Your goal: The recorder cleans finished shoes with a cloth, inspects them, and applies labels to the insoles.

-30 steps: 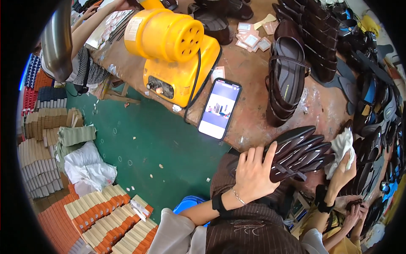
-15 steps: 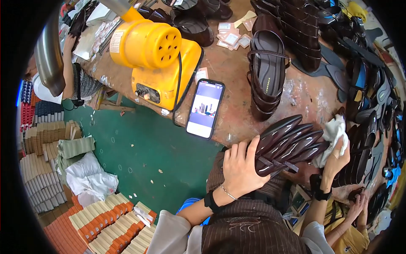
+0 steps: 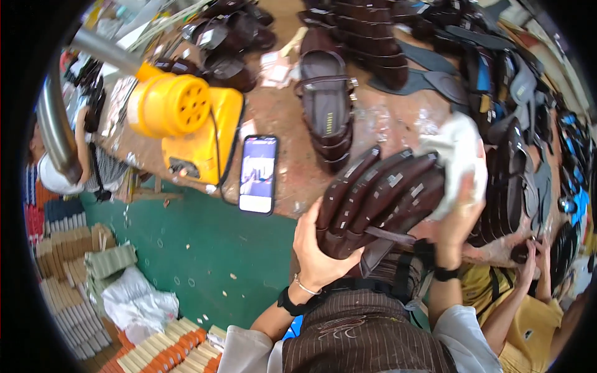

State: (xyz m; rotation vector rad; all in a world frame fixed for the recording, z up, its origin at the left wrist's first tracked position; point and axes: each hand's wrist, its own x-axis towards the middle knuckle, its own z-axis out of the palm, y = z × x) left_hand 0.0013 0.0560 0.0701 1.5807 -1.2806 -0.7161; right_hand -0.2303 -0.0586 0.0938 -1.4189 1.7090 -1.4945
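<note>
Firmly, the left hand (image 3: 317, 252) gripped a stack of dark brown sandals (image 3: 379, 199) from below. The right hand (image 3: 460, 205) closed around a white cloth (image 3: 457, 152) pressed against them.

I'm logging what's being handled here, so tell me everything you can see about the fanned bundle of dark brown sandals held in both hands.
The fanned bundle of dark brown sandals is about five glossy, leather-like sandals stacked on edge, soles spread like a fan, small pale stickers on several. A strap loop hangs beneath. It tilts up toward the right above the brown worktable. The left hand grips its lower end; the right hand presses a white cloth against its upper end.
</note>
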